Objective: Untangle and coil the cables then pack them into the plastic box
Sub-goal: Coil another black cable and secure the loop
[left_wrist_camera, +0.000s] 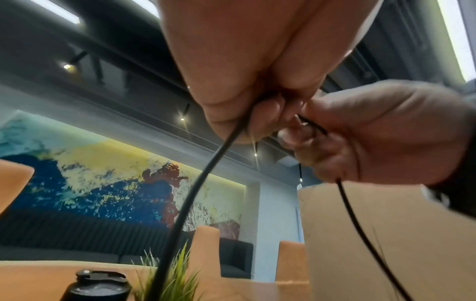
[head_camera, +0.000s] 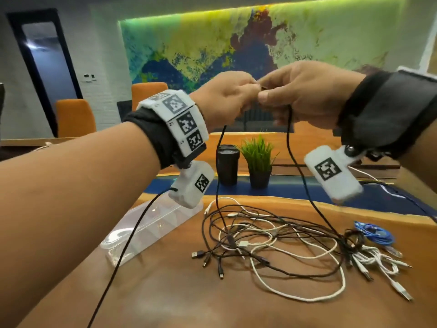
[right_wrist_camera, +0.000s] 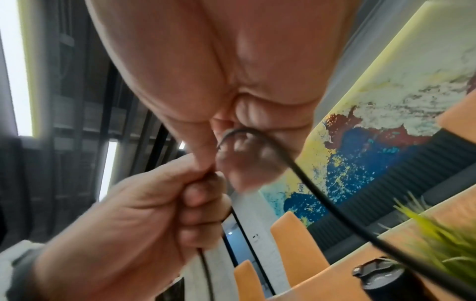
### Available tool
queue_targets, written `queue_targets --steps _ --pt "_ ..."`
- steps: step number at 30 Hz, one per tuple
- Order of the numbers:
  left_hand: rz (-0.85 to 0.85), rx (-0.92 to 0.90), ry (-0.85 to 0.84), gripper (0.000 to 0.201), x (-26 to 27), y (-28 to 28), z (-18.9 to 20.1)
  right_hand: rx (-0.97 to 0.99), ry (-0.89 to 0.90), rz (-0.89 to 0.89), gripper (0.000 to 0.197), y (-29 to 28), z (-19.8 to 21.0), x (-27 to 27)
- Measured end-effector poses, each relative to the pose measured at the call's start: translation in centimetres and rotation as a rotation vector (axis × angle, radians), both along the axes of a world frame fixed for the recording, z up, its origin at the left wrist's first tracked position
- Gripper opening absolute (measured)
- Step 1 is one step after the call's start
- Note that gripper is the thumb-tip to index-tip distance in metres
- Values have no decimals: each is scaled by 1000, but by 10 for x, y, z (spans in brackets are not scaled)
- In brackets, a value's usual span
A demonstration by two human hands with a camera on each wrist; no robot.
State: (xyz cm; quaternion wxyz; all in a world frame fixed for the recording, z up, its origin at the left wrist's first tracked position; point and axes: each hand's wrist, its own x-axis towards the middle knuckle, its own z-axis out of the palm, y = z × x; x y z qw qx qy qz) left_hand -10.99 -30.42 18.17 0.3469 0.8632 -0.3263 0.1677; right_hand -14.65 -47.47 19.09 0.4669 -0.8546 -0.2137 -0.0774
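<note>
Both hands are raised above the table and meet fingertip to fingertip. My left hand and right hand each pinch the same black cable, whose two strands hang down into the tangle of black and white cables on the wooden table. In the left wrist view the black cable leaves my left fingers. The right wrist view shows the cable looping out of my right fingers. The clear plastic box lies at the left, under my left forearm.
A blue cable bundle and several white plug ends lie at the right. A black tumbler and a small potted plant stand behind the tangle. Orange chairs stand beyond the table.
</note>
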Motion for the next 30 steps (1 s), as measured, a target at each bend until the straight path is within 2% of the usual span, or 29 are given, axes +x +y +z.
queue_targets --steps 3,7,8,9,10,12,13,14,16,17,18,20,21,23,28,30 --pt "-13 -184 72 28 -4 19 -13 1 -41 -127 14 -20 3 9" --pt "26 -180 229 25 2 56 -62 379 -68 -244 15 -69 4 29" --pt "32 -183 288 25 4 65 -74 413 -64 -314 15 -81 1 35" --pt "39 -195 342 25 6 73 -83 355 -71 -409 14 -92 -2 41" --pt "44 -216 389 25 7 79 -89 172 -100 -525 13 -100 -6 45" --pt "57 -256 451 26 6 81 -91 -354 -194 -694 24 -102 -16 46" --pt "58 -257 460 26 5 79 -88 -519 -249 -686 32 -92 -19 41" --pt "44 -251 457 26 4 74 -83 -594 -305 -616 40 -77 -21 33" --pt "-26 -256 442 25 1 58 -73 -661 -373 -369 55 -38 -28 19" --pt "-62 -277 446 25 0 49 -69 -676 -353 -259 56 -18 -33 14" --pt "-90 -315 462 25 -1 41 -65 -645 -324 -163 50 -2 -39 12" --pt "-126 -430 530 25 0 29 -60 -397 -253 -45 24 16 -50 19" --pt "-140 -503 582 26 1 26 -58 -245 -237 -35 17 15 -52 24" --pt "-187 -626 674 26 2 28 -59 -59 -245 -98 14 5 -52 34" --pt "-329 -640 746 24 3 33 -84 52 -349 -208 8 -9 -58 47" --pt "-380 -705 789 23 5 32 -92 96 -399 -288 8 -10 -64 55"
